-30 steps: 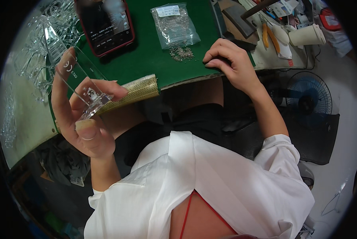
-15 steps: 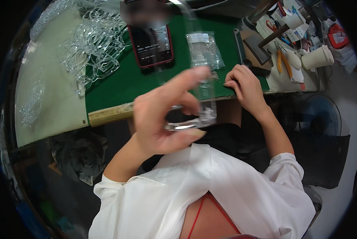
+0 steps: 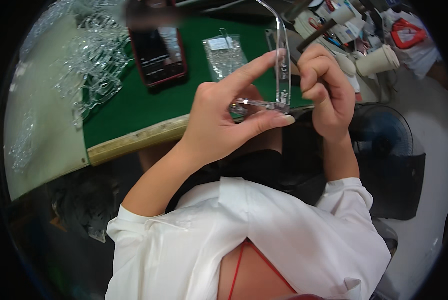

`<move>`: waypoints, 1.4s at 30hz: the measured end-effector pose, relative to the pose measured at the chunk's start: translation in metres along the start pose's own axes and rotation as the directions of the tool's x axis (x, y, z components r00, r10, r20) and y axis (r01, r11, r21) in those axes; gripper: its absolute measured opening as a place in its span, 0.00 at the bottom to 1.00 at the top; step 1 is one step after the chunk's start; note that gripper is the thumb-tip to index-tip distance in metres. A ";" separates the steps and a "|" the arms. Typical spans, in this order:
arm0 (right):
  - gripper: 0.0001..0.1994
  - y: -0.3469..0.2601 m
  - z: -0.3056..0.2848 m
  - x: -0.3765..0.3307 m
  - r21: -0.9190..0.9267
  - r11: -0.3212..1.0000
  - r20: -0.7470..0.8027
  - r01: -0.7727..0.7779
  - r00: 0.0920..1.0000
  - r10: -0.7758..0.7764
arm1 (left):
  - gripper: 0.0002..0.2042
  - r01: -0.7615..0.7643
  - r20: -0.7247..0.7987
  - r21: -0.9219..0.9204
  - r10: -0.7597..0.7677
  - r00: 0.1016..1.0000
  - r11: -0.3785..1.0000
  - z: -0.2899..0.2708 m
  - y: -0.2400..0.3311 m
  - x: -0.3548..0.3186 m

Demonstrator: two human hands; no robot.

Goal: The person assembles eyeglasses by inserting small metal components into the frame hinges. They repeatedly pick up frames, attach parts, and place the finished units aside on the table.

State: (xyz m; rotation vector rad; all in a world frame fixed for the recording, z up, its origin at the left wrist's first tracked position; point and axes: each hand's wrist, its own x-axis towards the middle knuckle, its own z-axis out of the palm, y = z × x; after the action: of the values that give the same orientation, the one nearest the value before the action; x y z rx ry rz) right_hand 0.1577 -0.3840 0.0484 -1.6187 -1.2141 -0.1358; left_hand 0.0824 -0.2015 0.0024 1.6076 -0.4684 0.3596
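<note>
A clear plastic eyeglass frame [image 3: 283, 75] is held up in front of me. My left hand [image 3: 211, 117] grips its front between thumb and fingers, with the index finger stretched along one raised temple. Just right of that temple is my right hand [image 3: 329, 92], its fingers curled and thumb pressed against them in a pinch. Whatever lies between those fingertips is hidden or too small to make out. Behind the frame, a clear bag of small metal parts [image 3: 228, 60] rests on the green mat [image 3: 134, 105].
A red-cased phone [image 3: 161, 65] lies on the mat, partly covered by a dark blur. Many clear eyeglass frames [image 3: 96, 65] are heaped at left. A yellowish ruler strip [image 3: 139, 142] lines the front edge. A white cup [image 3: 379, 61] and red-and-white bag [image 3: 409, 35] stand right; a fan [image 3: 384, 142] sits below.
My left hand has moved right and turned the eyeglass frame into clearer view. My right hand has lifted off the mat to beside the temple, fingers now pinched. The view has shifted slightly.
</note>
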 end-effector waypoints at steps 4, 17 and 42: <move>0.09 -0.006 0.002 0.001 -0.224 0.966 0.063 0.128 0.991 -0.117 | 0.37 0.049 0.045 -0.012 -0.048 0.998 0.999 0.006 -0.003 -0.001; 0.05 0.004 -0.003 0.000 -0.240 0.953 0.042 0.186 0.983 -0.181 | 0.34 0.063 0.063 0.130 -0.072 0.995 0.990 0.006 -0.004 -0.001; 0.07 0.012 0.006 -0.013 0.031 0.997 -0.053 0.068 0.996 -0.066 | 0.35 0.039 0.027 0.096 -0.042 0.999 0.995 0.010 -0.003 -0.002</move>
State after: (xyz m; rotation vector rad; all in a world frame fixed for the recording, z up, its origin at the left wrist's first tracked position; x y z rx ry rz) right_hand 0.1581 -0.3868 0.0300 -1.5374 -1.2255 -0.1983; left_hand 0.0814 -0.2110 -0.0025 1.7151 -0.4459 0.3326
